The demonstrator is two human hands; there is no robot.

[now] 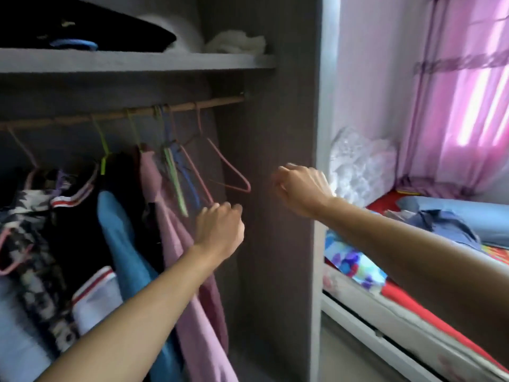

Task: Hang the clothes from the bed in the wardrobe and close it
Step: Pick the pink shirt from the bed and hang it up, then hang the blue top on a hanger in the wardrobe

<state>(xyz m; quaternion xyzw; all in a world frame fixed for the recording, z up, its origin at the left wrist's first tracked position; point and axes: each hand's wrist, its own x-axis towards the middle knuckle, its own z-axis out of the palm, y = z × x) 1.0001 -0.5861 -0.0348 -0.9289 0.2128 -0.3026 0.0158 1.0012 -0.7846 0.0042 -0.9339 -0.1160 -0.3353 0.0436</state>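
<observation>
Hanger-fetching step, I judge: left hand [219,227] curls just below the empty pink wire hanger [228,162] — grip unclear; right hand [298,190] curled, seemingly empty. Next, unhook it for the crumpled blue garment [440,224] lying right, on the red-sheeted bed [413,304].

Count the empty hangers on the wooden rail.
4, bunched near the wooden rail's right end: light green hanger, blue hanger, inner pink hanger, outermost pink hanger. Others may be hidden.

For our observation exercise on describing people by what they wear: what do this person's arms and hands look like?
The left forearm and right forearm are bare to the frame edge, with no sleeve in view. The left hand and right hand wear no gloves. No watch, bracelet or ring shows on the visible sides.
</observation>
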